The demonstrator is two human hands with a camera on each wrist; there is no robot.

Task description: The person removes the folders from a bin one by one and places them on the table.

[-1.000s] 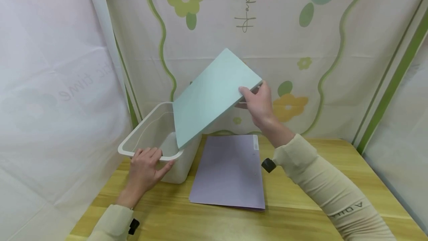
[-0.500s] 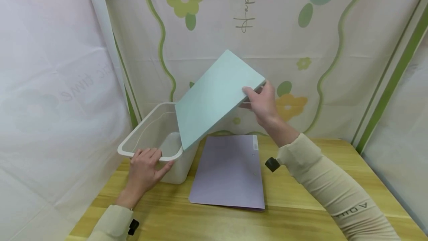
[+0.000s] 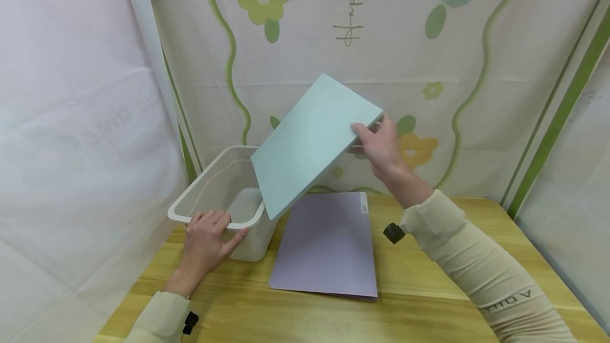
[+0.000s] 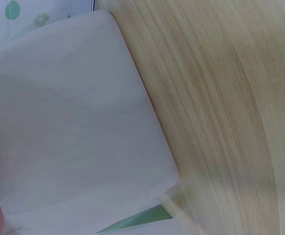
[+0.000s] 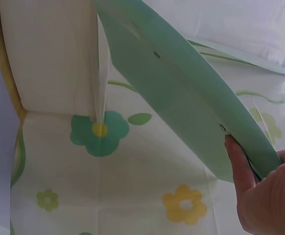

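Note:
A mint-green file folder is held tilted in the air by my right hand, thumb on its upper face near the right corner. Its lower corner hangs beside the right rim of a white plastic bin; whether they touch I cannot tell. In the right wrist view the folder's spine shows two small metal-rimmed holes, with a finger beneath. My left hand grips the bin's near rim, fingers over the edge and thumb outside. The bin's side wall fills much of the left wrist view.
A purple file folder lies flat on the wooden table, right of the bin; more than one layer shows at its near edge. A flower-printed curtain hangs behind the table, and white cloth flanks the left side.
The right hand has carried the mint-green folder slightly right and down, so its lower corner has shifted from over the bin to beyond its right rim. The left hand stays on the rim.

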